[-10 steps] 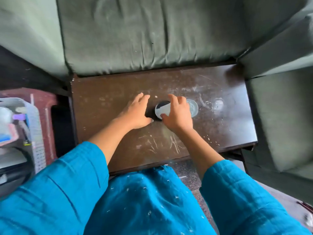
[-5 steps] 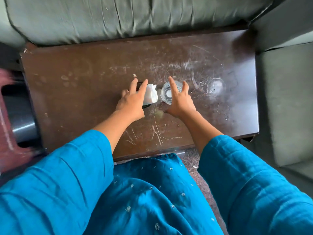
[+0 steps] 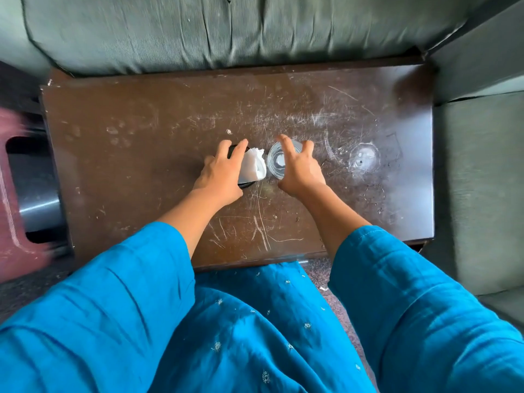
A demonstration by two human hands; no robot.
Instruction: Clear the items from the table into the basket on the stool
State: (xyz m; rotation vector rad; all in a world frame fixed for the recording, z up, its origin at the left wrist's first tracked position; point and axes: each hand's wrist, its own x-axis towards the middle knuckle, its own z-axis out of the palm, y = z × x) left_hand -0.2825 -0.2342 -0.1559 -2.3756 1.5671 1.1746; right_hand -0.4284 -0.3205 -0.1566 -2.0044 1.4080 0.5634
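Note:
A low black bowl (image 3: 246,183) with a crumpled white tissue (image 3: 253,167) in it sits mid-table. My left hand (image 3: 224,177) lies over the bowl's left side, fingers curled over its far rim. Right beside it stands a clear empty glass (image 3: 276,163). My right hand (image 3: 303,171) wraps it from the right, with the index finger across the rim and the thumb at the near side. Both items rest on the scratched dark brown table (image 3: 141,165). The basket is out of view.
A reddish stool (image 3: 11,194) stands blurred at the left edge, beside the table. Green sofa cushions (image 3: 198,29) border the table's far side, and another green seat (image 3: 482,180) sits on the right. A pale ring mark (image 3: 364,158) lies right of the glass.
My left hand slid onto the bowl and my right hand shifted from the bowl to the glass. The view swung right, so the basket on the stool left the frame.

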